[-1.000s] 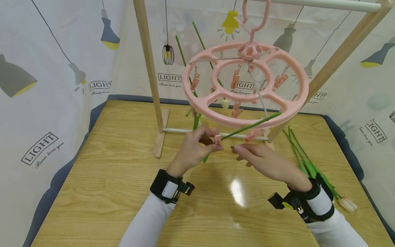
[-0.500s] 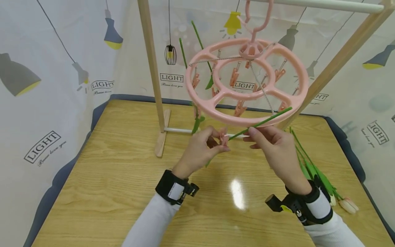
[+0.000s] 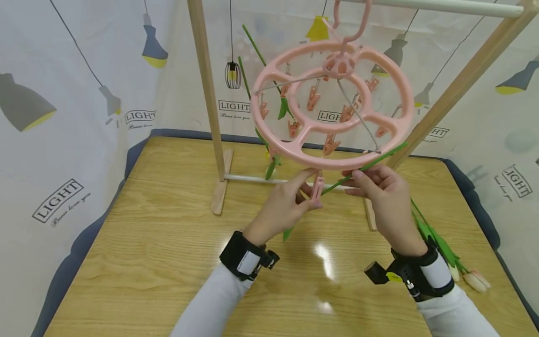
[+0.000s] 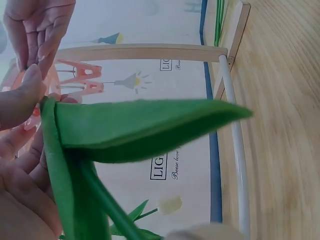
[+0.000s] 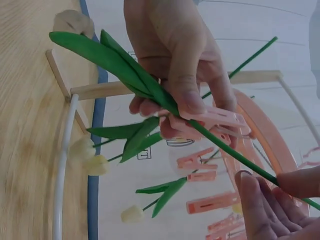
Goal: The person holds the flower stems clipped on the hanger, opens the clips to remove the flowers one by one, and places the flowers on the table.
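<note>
My left hand [image 3: 286, 201] pinches a pink clothespin [image 3: 317, 187] that hangs from the front of a round pink drying hanger [image 3: 328, 163]. An artificial tulip's green stem [image 5: 235, 152] passes at the clothespin's jaws and slants up to the right across the hanger's rim. Farther along that stem, my right hand [image 3: 387, 201] holds it between thumb and fingers. The tulip's green leaves [image 4: 140, 125] spread below the left hand. Its pale flower head [image 5: 74, 24] is blurred in the right wrist view, and the left hand hides it in the head view.
The hanger hooks onto a rack with wooden posts [image 3: 206, 93] and a low white bar [image 3: 252, 179]. Several clothespins [image 3: 331, 144] dangle inside the ring. Other tulips [image 5: 132, 214] hang clipped upside down at its far left side. More tulips [image 3: 476, 280] lie on the table at right.
My right hand has risen from beside the clothespin and taken hold of the stem. The left hand has shifted right with the clothespin, and the hanger has tilted and swung slightly left.
</note>
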